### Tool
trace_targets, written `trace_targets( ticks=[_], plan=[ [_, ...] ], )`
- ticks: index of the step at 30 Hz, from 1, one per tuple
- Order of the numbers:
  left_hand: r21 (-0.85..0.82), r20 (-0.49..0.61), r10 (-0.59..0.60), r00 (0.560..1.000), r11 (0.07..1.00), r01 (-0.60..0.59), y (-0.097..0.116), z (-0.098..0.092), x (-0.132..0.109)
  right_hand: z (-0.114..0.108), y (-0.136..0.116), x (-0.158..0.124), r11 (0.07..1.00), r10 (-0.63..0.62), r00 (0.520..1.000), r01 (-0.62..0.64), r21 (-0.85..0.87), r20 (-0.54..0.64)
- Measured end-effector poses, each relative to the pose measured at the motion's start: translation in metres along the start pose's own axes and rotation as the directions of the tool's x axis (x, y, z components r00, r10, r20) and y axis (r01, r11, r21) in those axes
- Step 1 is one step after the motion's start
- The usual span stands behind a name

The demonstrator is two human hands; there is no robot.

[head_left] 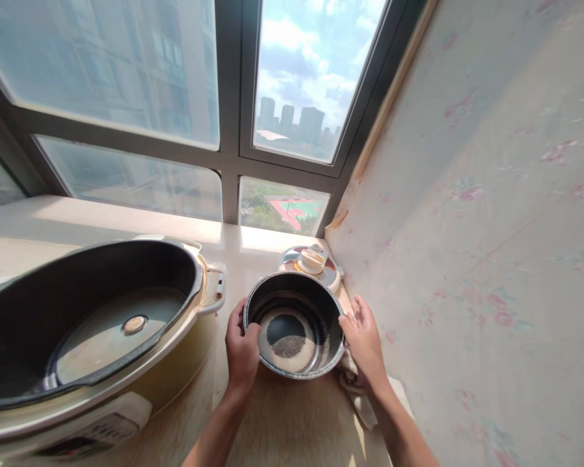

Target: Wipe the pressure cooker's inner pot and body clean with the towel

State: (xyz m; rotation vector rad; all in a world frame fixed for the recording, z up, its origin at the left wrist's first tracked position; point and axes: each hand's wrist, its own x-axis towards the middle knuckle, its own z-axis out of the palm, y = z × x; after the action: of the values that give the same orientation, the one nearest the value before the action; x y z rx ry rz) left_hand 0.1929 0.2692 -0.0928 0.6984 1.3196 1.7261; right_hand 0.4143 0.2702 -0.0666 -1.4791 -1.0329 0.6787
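A dark inner pot (294,324) with a worn pale bottom sits on the counter in front of me. My left hand (241,350) grips its left rim, thumb hooked over the edge into the pot. My right hand (365,337) presses against the right rim with the fingers curled along the outside wall. A cloth (357,389) lies under my right hand and wrist. Just behind the pot lies a round metal lid (311,263) with a cream knob.
A large cream rice cooker body (92,324), open with no pot inside, fills the left of the counter (282,428). A papered wall (467,227) rises close on the right. Windows (292,84) run along the far edge of the counter.
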Motion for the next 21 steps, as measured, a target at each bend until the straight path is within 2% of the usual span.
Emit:
trace_targets(
  ticks=[2,4,5,6,8,10,13,16,19,21],
  plan=[
    [0.017,0.003,-0.007,1.000,1.000,0.007,0.002,-0.001,-0.001,-0.015,-0.006,-0.002,0.970,-0.195,0.980,0.187,-0.158,-0.041],
    [0.025,0.020,-0.020,1.000,0.999,0.019,0.004,-0.002,-0.002,-0.030,-0.002,-0.002,0.876,-0.354,0.935,0.342,-0.339,0.027],
    [0.028,0.033,-0.032,0.999,0.999,0.031,0.004,-0.003,-0.003,-0.038,0.005,-0.001,0.840,-0.366,0.926,0.371,-0.396,0.091],
    [0.032,0.041,-0.051,0.998,0.998,0.049,0.005,-0.005,-0.004,-0.045,0.015,-0.001,0.821,-0.334,0.929,0.370,-0.434,0.160],
    [0.036,0.040,-0.103,0.994,0.994,0.101,0.006,-0.009,-0.007,-0.057,0.040,-0.003,0.796,-0.167,0.933,0.319,-0.514,0.319],
    [0.022,0.033,-0.156,0.987,0.988,0.155,0.007,-0.015,-0.011,-0.067,0.064,-0.009,0.715,-0.010,0.883,0.334,-0.614,0.469],
    [0.010,0.044,-0.191,0.981,0.982,0.190,0.011,-0.022,-0.019,-0.078,0.084,-0.027,0.581,0.067,0.889,0.334,-0.742,0.453],
    [0.026,0.053,-0.186,0.981,0.982,0.184,0.016,-0.028,-0.031,-0.081,0.084,-0.045,0.475,0.070,0.910,0.330,-0.816,0.409],
    [-0.008,0.051,-0.185,0.981,0.983,0.186,0.012,-0.034,-0.053,-0.080,0.074,-0.057,0.444,0.042,0.911,0.352,-0.824,0.411],
    [-0.056,0.055,-0.159,0.986,0.985,0.162,0.001,-0.038,-0.074,-0.081,0.064,-0.064,0.475,0.024,0.918,0.338,-0.813,0.396]
  ],
)
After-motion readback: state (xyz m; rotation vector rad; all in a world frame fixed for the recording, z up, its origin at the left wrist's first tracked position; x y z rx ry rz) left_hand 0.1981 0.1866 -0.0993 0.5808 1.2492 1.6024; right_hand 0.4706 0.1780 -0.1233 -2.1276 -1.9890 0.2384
